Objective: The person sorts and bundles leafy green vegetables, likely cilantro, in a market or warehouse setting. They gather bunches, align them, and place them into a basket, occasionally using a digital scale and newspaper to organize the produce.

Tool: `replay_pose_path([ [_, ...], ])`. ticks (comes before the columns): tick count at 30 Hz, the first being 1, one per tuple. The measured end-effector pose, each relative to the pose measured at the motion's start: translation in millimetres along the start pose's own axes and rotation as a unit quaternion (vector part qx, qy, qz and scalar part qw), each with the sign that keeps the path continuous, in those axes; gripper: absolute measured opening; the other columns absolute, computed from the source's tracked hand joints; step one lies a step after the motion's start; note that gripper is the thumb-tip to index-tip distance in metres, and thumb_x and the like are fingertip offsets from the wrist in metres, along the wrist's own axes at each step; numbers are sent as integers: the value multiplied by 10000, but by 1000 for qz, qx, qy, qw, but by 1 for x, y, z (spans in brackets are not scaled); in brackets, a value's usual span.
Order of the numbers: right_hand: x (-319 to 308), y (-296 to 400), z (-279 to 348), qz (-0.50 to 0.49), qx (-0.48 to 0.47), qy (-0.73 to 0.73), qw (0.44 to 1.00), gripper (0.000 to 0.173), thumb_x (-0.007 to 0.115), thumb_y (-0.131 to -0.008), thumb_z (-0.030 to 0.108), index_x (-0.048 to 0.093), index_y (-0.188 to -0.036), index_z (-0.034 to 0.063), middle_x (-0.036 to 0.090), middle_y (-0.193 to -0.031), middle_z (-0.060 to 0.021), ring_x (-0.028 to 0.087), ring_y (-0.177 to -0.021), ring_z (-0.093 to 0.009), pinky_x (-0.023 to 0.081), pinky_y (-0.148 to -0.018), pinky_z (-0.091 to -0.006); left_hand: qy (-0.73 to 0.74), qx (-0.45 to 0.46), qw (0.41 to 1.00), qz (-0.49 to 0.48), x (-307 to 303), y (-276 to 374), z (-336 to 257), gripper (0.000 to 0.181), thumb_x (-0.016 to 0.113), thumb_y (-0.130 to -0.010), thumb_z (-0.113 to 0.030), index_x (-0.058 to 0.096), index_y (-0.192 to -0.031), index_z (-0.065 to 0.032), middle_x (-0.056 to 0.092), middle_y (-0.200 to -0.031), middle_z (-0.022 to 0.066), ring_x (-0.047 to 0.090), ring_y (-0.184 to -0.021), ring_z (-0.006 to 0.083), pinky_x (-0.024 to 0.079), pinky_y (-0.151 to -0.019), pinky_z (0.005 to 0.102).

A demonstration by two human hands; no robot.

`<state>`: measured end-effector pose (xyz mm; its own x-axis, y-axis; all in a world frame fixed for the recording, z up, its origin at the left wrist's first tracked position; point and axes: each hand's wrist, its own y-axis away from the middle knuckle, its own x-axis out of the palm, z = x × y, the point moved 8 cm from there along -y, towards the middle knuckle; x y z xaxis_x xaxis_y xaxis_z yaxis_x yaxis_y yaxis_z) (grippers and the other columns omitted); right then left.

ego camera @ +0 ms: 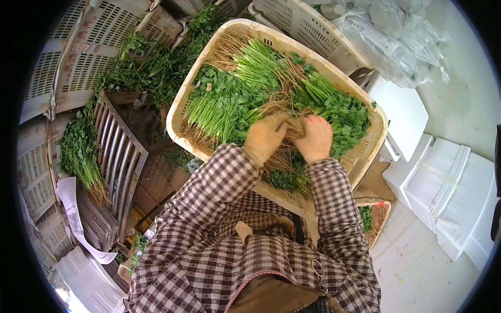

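A large off-white plastic crate (375, 117) stands before me, filled with bunches of leafy green herbs, likely coriander (219, 101), with thin brown roots. My left hand (266, 135) reaches in at the crate's middle, its fingers curled among tangled roots (276, 105). Beside it, on the right, my right hand (315, 137) has its fingertips bent into another clump of roots (296, 125). The fingertips of both hands are partly hidden, so whether either grips the roots is unclear. Another bunch (328, 96) lies at the crate's right, leaves towards the rim.
Loose greens (156, 70) lie beyond a slatted metal rack (125, 144) at left; one bunch (84, 156) leans outside it. Slotted plastic crates (94, 51) stand upper left. White foam boxes (446, 195) are at right, with clear plastic bags (391, 39) above.
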<state>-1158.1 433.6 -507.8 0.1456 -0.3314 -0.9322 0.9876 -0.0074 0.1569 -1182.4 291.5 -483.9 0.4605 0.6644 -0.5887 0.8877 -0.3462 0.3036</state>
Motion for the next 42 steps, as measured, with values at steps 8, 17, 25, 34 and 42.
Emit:
replay_pose_path([
  [8,-15,56,-129,-140,159,-280,936,410,820,-795,212,620,-1081,-3,636,-954,-141,619,-831,-292,523,-770,-431,100,-62,991,68,22,11,31,384,538,-1020,-262,600,-1348,-73,660,-1280,143,658,-1127,229,524,-975,315],
  [17,-16,72,-141,-126,191,-399,888,390,793,-834,126,595,-1151,13,665,-1021,-97,643,-883,-198,553,-753,-350,185,-160,949,201,114,-10,10,513,505,-1025,-337,487,-1436,-30,603,-1339,163,660,-1090,246,476,-1040,355],
  [25,-27,78,-137,-132,171,-421,881,389,791,-822,109,602,-1144,1,659,-1017,-113,645,-904,-241,555,-779,-370,487,-415,754,150,153,-45,49,513,435,-1080,-200,284,-1550,-59,300,-1584,180,472,-1347,306,466,-1119,382],
  [34,-71,56,-99,-96,116,-231,961,394,783,-777,233,665,-1078,9,628,-1064,-184,586,-1029,-354,501,-912,-483,55,25,998,1,149,-80,-25,373,527,-1027,-228,593,-1346,-44,621,-1322,160,586,-1174,342,502,-997,450],
  [42,-75,50,-107,-87,110,-286,948,696,795,-727,266,533,-1326,29,526,-1304,-187,508,-1208,-381,449,-1036,-483,374,36,920,107,157,-66,-34,477,484,-1063,-317,461,-1450,-39,443,-1486,175,494,-1319,281,446,-1105,408],
])
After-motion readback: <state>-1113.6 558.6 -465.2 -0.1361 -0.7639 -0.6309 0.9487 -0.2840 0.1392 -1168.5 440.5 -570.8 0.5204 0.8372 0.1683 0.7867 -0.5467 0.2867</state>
